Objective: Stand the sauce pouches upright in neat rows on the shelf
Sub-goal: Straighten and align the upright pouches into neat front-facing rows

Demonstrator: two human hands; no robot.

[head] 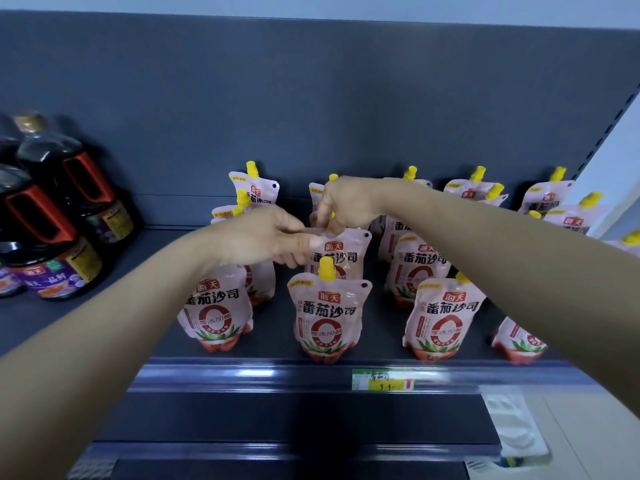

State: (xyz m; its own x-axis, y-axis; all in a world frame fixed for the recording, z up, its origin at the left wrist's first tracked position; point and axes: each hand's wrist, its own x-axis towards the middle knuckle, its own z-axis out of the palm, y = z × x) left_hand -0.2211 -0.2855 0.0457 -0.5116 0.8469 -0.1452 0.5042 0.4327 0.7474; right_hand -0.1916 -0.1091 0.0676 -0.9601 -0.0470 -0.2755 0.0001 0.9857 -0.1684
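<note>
The top edge of an upright pouch is pinched by both hands, left hand at 9 o'clock, right hand at 12, equally near.

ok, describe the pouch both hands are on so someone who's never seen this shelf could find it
Start at the dark grey shelf with the yellow price tag on its front rail. Directly behind the front-centre pink yellow-capped sauce pouch stands the held pouch. Unlike its neighbours, its top edge is pinched by the left hand and right hand.
</note>
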